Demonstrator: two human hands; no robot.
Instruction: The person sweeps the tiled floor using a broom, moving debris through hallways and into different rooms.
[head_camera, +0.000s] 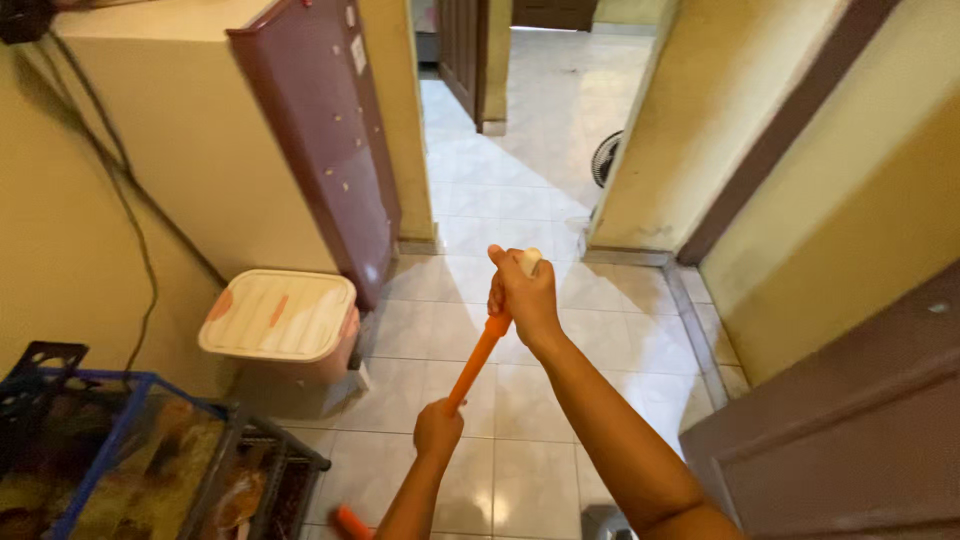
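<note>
Left hand (438, 428) grips the orange handle (478, 358) low; right hand (523, 295) wraps its white top, shaft slanting down-left toward the floor (520, 480).

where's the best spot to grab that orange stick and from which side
Grip the orange handle as both hands do: one near its pale top end, one lower on the shaft. It is a slim round pole tilted up and away, so fingers wrap fully around it. The right hand closes on the top from the right side; the left hand takes the lower shaft from below left, probably giving better control.
</note>
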